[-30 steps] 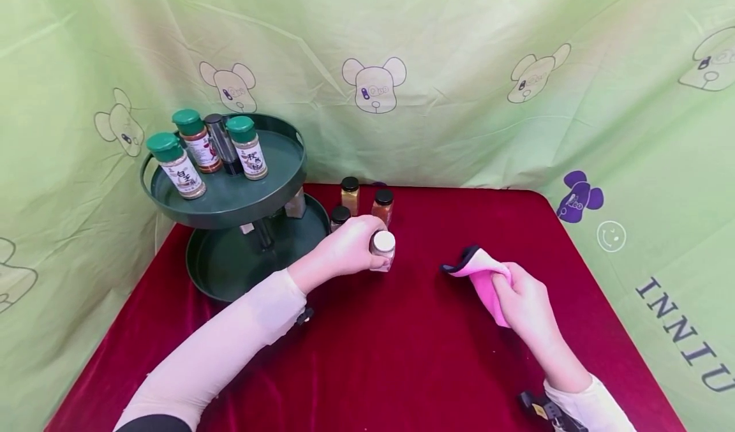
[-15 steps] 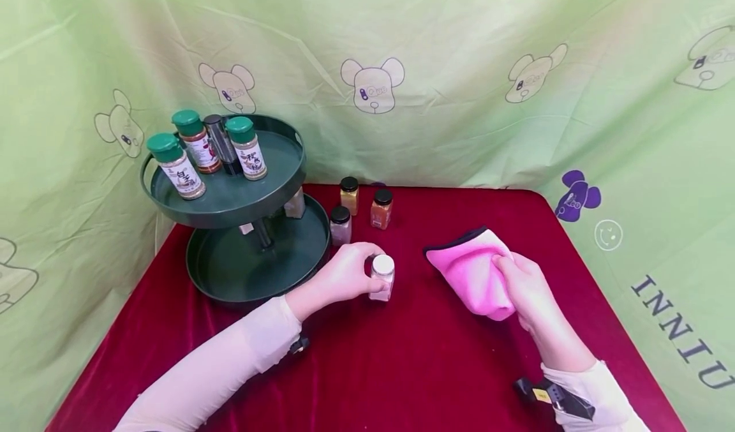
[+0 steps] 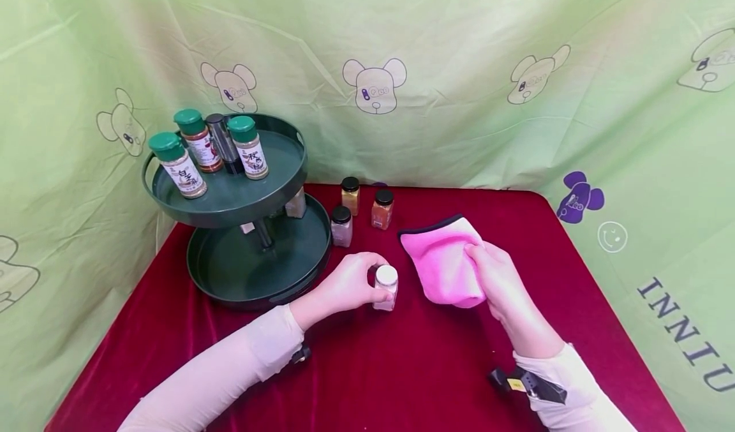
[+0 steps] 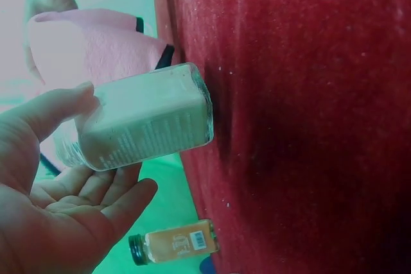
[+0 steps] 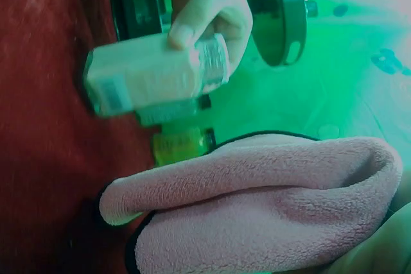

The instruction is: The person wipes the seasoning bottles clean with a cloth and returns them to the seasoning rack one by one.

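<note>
My left hand (image 3: 351, 283) pinches a small square glass spice jar (image 3: 386, 291) with a white lid and pale contents. In the left wrist view the jar (image 4: 151, 120) sits between thumb and fingers, held off the red cloth. To its right, my right hand (image 3: 498, 284) grips a pink cleaning cloth (image 3: 442, 263) with a dark edge. The cloth (image 5: 257, 203) hangs folded in the right wrist view, apart from the jar. Behind the left hand stand three black-lidded jars: one with greyish contents (image 3: 341, 229), one yellow (image 3: 350, 197), one orange-red (image 3: 381, 210).
A dark green two-tier rack (image 3: 224, 208) stands at the left. Its upper tier bears green-capped spice bottles (image 3: 184, 175) and a dark-capped bottle (image 3: 222, 140); a jar (image 3: 296, 203) stands on the lower tier. Red cloth (image 3: 402, 368) covers the table, with a green curtain (image 3: 448, 132) behind.
My left hand has brought the white-lidded jar nearer to me, away from the other jars. My right hand has moved left with the pink cloth, which has spread out more, close to the jar.
</note>
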Action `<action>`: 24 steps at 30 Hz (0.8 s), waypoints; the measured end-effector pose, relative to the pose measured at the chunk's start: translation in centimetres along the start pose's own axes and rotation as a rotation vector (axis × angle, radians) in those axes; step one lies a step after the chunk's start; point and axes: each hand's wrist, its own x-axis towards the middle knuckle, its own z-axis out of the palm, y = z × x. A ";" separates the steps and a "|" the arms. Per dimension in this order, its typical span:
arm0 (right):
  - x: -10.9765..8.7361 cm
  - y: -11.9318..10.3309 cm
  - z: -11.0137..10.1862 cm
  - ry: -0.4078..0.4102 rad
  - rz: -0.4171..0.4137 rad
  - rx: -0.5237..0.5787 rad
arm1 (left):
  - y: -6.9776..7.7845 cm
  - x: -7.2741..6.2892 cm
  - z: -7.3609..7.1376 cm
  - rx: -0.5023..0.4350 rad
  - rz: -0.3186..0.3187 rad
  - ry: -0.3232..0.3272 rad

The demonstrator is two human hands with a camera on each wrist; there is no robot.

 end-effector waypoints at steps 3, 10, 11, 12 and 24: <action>0.0 -0.2 1.0 -0.025 0.004 0.025 | -0.1 -0.1 0.1 -0.005 0.006 0.007; 0.0 -0.3 2.4 -0.081 0.036 0.137 | -0.2 -0.1 0.3 -0.015 0.016 0.021; 0.0 -0.3 2.6 -0.090 0.040 0.147 | -0.3 -0.1 0.4 -0.016 0.019 0.021; -0.1 -0.3 2.8 -0.096 0.044 0.151 | -0.3 -0.1 0.4 -0.017 0.023 0.020; -1.4 -1.2 5.1 -0.145 0.016 0.106 | -1.0 0.0 0.7 -0.060 0.018 -0.039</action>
